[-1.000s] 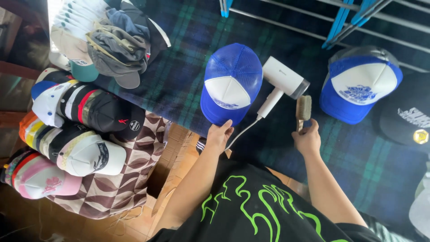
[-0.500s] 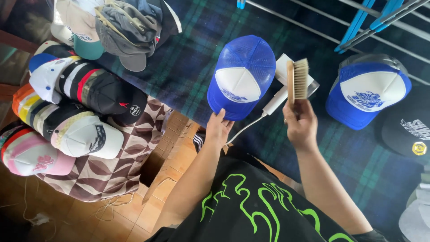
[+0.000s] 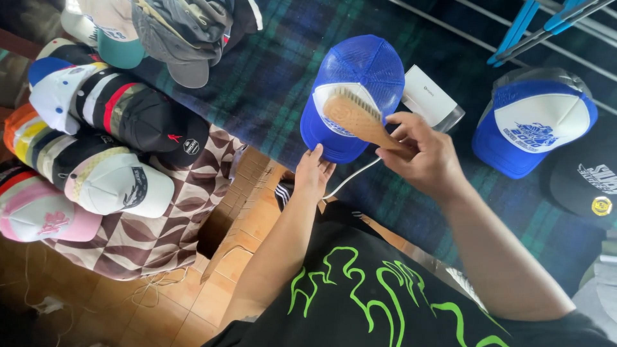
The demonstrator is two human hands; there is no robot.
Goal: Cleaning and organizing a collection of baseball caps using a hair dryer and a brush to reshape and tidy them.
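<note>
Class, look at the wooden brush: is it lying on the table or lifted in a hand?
Lifted. The right hand grips the wooden brush by its handle, its head over the blue-and-white cap.

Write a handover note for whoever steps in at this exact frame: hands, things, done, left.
Left hand: open, fingers on the brim edge of the blue-and-white trucker cap, steadying it on the plaid cloth.
Right hand: gripping the wooden brush, bristle head on the cap's white front panel.
White hair dryer lies behind the cap, cord trailing toward the body.
Second blue-and-white cap sits to the right; stacked caps to the left.
Done: brush brought onto the cap. Left: cannot tell how much of the panel is brushed.
</note>
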